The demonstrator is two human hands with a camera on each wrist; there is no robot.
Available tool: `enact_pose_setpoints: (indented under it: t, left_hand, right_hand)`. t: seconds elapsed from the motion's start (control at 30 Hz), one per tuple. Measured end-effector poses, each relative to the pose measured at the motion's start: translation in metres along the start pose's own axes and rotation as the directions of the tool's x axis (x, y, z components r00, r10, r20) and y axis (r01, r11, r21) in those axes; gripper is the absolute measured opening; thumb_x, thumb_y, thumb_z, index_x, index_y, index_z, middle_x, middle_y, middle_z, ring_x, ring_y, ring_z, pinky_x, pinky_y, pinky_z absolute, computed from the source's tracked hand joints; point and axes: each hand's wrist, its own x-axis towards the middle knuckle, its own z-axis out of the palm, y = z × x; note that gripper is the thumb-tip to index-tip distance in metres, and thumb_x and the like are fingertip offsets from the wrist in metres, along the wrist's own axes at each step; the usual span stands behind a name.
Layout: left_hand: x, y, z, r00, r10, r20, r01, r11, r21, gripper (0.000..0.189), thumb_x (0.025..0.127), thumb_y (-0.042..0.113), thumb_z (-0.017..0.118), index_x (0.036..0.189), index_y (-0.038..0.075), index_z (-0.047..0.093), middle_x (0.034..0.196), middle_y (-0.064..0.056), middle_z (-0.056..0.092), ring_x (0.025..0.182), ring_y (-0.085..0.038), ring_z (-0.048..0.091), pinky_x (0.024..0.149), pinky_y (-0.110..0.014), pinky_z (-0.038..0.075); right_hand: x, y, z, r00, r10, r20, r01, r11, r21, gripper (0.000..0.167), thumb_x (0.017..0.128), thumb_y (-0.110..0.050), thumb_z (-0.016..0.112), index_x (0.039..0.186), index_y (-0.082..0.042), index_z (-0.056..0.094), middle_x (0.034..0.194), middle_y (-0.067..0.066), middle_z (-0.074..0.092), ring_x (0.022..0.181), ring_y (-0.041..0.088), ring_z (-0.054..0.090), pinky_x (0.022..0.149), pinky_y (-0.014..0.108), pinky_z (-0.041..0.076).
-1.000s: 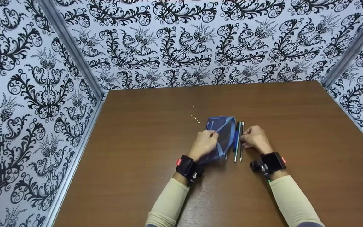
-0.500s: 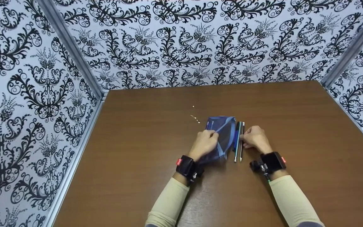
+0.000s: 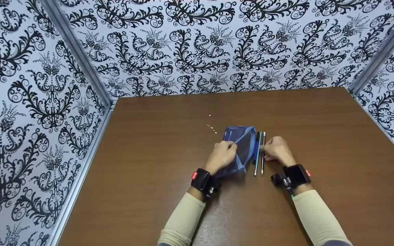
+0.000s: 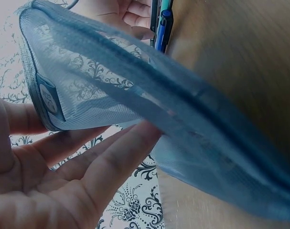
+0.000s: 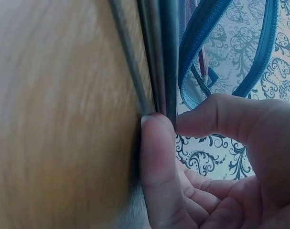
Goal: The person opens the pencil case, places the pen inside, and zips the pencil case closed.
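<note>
My left hand (image 3: 222, 156) holds up the edge of a blue mesh pencil case (image 3: 245, 147), thumb and fingers pinching its fabric. In the left wrist view the zipped mesh (image 4: 183, 102) stretches across, with a small round label near one end. To the right of the case, several pens and pencils lie side by side, among them a blue pen (image 3: 255, 152) and a dark pencil (image 3: 263, 164) with its tip towards me. My right hand (image 3: 277, 150) pinches the dark pencil between thumb and index finger. In the right wrist view its fingertips (image 5: 159, 138) cover part of the bundle.
A brown wooden table (image 3: 156, 143) carries everything. Small pale crumbs (image 3: 212, 128) lie beyond the case. Patterned walls (image 3: 197, 51) stand at the back and sides. A red slim item (image 5: 202, 59) shows by the mesh in the right wrist view.
The dark pencil has turned or shifted very slightly at my right fingertips. Both hands and the pencil case stay in place.
</note>
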Motion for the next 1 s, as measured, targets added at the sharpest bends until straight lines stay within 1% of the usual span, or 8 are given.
enact_pose_setpoints:
  t: [0.07, 0.17, 0.43, 0.7, 0.83, 1.0]
  left_hand:
    - [0.0, 0.0, 0.0, 1.0, 0.003, 0.0, -0.003, 1.0, 0.003, 0.033, 0.097, 0.02, 0.045, 0.064, 0.017, 0.046, 0.064, 0.003, 0.044, 0.069, -0.013, 0.052, 0.06, -0.026, 0.039]
    - [0.0, 0.0, 0.0, 1.0, -0.001, -0.003, 0.001, 1.0, 0.009, 0.033, 0.097, 0.02, 0.045, 0.064, 0.017, 0.047, 0.064, 0.003, 0.045, 0.069, -0.013, 0.052, 0.06, -0.026, 0.039]
    - [0.0, 0.0, -0.001, 1.0, 0.009, -0.012, -0.009, 1.0, -0.002, 0.033, 0.097, 0.02, 0.046, 0.064, 0.017, 0.048, 0.063, 0.003, 0.046, 0.067, -0.013, 0.052, 0.059, -0.025, 0.04]
    - [0.0, 0.0, -0.001, 1.0, 0.011, -0.013, -0.011, 1.0, -0.024, 0.033, 0.097, 0.019, 0.046, 0.064, 0.016, 0.048, 0.062, 0.003, 0.045, 0.064, -0.012, 0.051, 0.058, -0.025, 0.039]
    - [0.0, 0.0, 0.0, 1.0, 0.003, -0.006, -0.003, 0.999, -0.035, 0.033, 0.097, 0.02, 0.046, 0.065, 0.016, 0.051, 0.063, 0.003, 0.046, 0.063, -0.012, 0.051, 0.057, -0.025, 0.04]
    - [0.0, 0.0, 0.0, 1.0, 0.004, -0.012, -0.004, 1.0, -0.007, 0.032, 0.096, 0.019, 0.045, 0.064, 0.016, 0.049, 0.065, 0.003, 0.049, 0.068, -0.012, 0.053, 0.06, -0.025, 0.04]
  right_hand:
    - [0.0, 0.0, -0.001, 1.0, 0.006, 0.011, -0.006, 1.0, 0.017, 0.023, 0.088, -0.017, 0.069, 0.081, 0.003, 0.059, 0.056, 0.001, 0.061, 0.046, 0.009, 0.063, 0.049, 0.025, 0.054]
    - [0.0, -0.001, -0.002, 1.0, 0.013, 0.016, -0.013, 1.0, 0.014, 0.023, 0.088, -0.017, 0.069, 0.083, 0.004, 0.061, 0.056, 0.001, 0.061, 0.047, 0.009, 0.063, 0.05, 0.025, 0.054]
    - [0.001, 0.0, -0.003, 1.0, -0.004, 0.013, 0.004, 1.0, 0.023, 0.025, 0.089, -0.015, 0.068, 0.092, 0.009, 0.064, 0.059, 0.004, 0.064, 0.048, 0.01, 0.064, 0.051, 0.026, 0.055]
    - [0.001, -0.003, -0.006, 1.0, 0.005, -0.002, -0.004, 0.987, 0.16, 0.024, 0.09, -0.011, 0.066, 0.099, 0.011, 0.063, 0.064, 0.003, 0.065, 0.051, 0.011, 0.065, 0.056, 0.028, 0.057]
    - [-0.001, -0.007, -0.006, 1.0, -0.002, -0.007, 0.003, 0.978, 0.206, 0.022, 0.091, -0.009, 0.065, 0.102, 0.01, 0.06, 0.067, 0.003, 0.065, 0.053, 0.012, 0.066, 0.059, 0.029, 0.058]
    - [-0.004, -0.01, -0.005, 0.999, -0.039, -0.018, 0.042, 0.972, 0.232, 0.021, 0.09, -0.009, 0.062, 0.102, 0.008, 0.059, 0.072, 0.005, 0.064, 0.055, 0.012, 0.065, 0.06, 0.031, 0.058]
